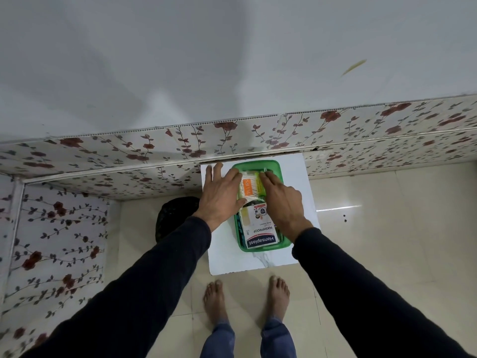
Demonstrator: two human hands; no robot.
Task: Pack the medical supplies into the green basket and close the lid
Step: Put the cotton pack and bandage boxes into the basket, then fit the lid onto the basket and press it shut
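Note:
A green basket [275,168] stands open on a small white table [224,257]. Inside lie a white Hansaplast plaster box [260,231] at the near end and a pack of cotton buds [249,187] with an orange label at the far end, with a yellow-green item [260,188] beside it. My left hand [222,195] rests flat with its fingers and thumb around the cotton bud pack's left side. My right hand [281,200] presses on the pack's right side over the basket. No lid is in view.
A black mesh bin [175,215] sits on the tiled floor left of the table. Floral wall panels [129,156] run behind and to the left. My bare feet [247,298] stand just in front of the table.

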